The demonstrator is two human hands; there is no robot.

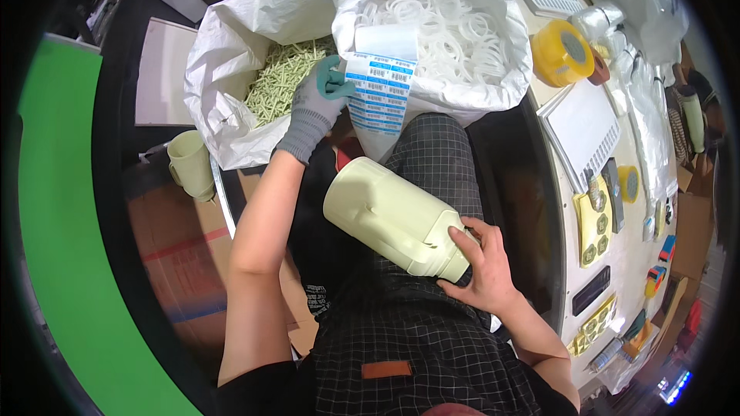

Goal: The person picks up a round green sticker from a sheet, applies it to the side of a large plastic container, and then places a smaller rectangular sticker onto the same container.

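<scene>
My left hand point(317, 100), in a grey and teal glove, has its fingers closed at the left edge of a sheet of blue-and-white labels point(378, 92). The sheet hangs over the front of a white sack point(462, 104). Across my lap lies a pale green plastic jug body point(389, 212) with a moulded handle, its wide end to the upper left. My bare right hand point(486, 270) grips the narrow neck end. Beneath my left hand, a second white sack point(220, 100) holds many small pale green sticks point(281, 81).
Clear plastic rings point(447, 31) fill the right sack. Along the right, a worktable point(559, 262) carries yellow tape rolls point(561, 52), paper sheets point(582, 131), gold sticker sheets point(592, 223) and plastic bags. Another pale green jug body point(190, 163) stands at the left near cardboard point(173, 243).
</scene>
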